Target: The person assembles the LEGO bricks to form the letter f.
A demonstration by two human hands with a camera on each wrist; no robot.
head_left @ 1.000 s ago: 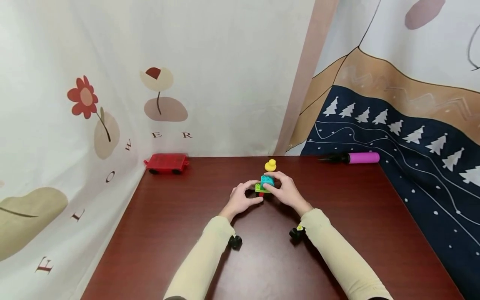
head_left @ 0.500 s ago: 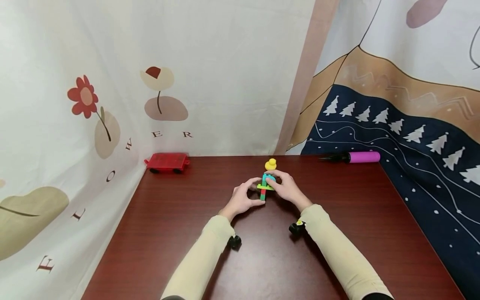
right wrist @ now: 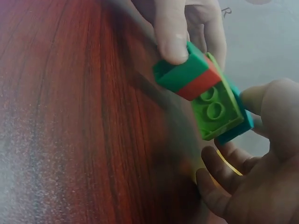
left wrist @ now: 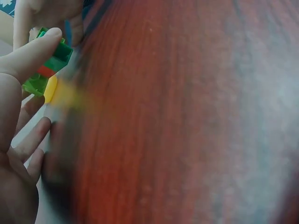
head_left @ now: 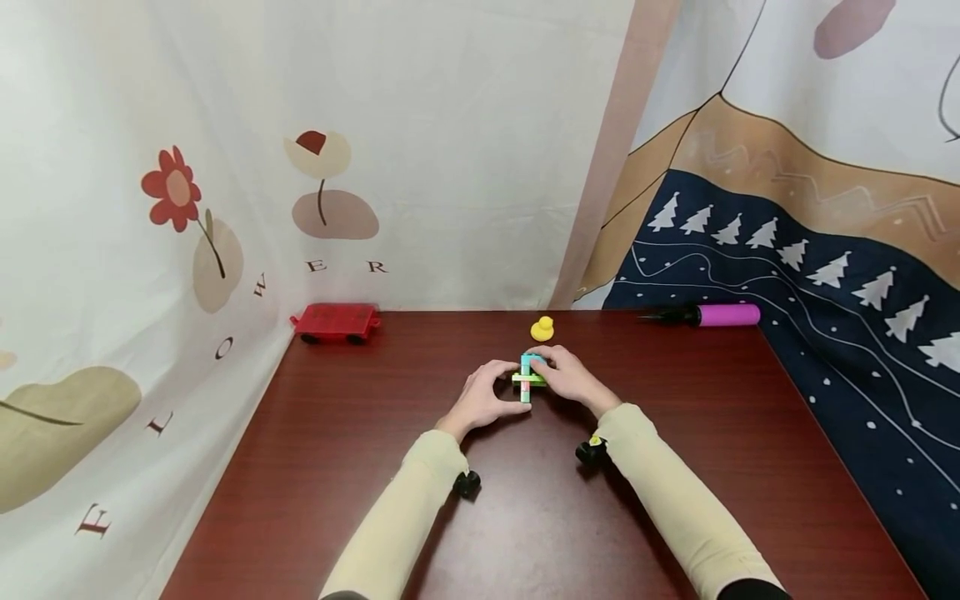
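Observation:
Between my two hands is a stack of toy building bricks (head_left: 526, 389), held off the table. In the right wrist view a dark green brick (right wrist: 180, 74) joins a red brick (right wrist: 202, 85), then a lime-green plate (right wrist: 217, 112) with its hollow underside showing, then a blue-teal brick (right wrist: 239, 131). My left hand (head_left: 484, 398) pinches the stack, its thumb pressed on the dark green brick's open end. The thumb and fingers of my right hand (head_left: 572, 381) grip the blue-teal end. Just behind the hands stands a yellow rubber duck (head_left: 542, 329).
A red toy wagon (head_left: 335, 322) stands at the back left of the brown table (head_left: 517, 533). At the back right lies a purple and black hand pump (head_left: 726, 315). Printed curtains (head_left: 465, 167) hang beyond the table's back edge.
The brick stack has been turned between the hands: its studded top showed at first, and now its side faces the head camera. The right hand has shifted slightly left.

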